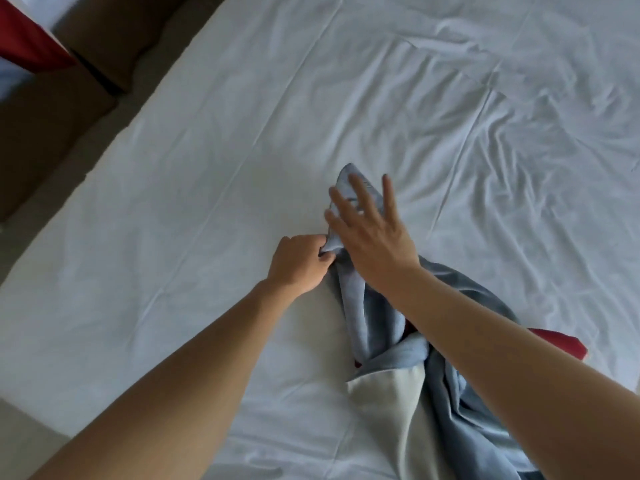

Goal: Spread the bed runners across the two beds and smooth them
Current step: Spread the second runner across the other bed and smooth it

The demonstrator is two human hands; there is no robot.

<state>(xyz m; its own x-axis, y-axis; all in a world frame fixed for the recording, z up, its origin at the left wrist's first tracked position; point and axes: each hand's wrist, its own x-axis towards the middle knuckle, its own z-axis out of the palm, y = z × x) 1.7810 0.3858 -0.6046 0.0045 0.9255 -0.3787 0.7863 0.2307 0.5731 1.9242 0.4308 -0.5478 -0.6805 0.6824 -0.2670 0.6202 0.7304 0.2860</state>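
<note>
Bunched blue-grey bed runner [374,327] on white bed [207,150], unlabelled; left hand [298,263] fingers pinching its edge, right hand [370,233] fingers spread above.

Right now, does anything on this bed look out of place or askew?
Yes. The blue runner lies bunched and twisted instead of spread flat, with a red fabric showing beneath it. The left hand pinches its edge. The white sheet is heavily creased at right.

Open white sheet [214,174] left and ahead, bunched bed runner [377,327] (blue, red underside) blocking near right
</note>
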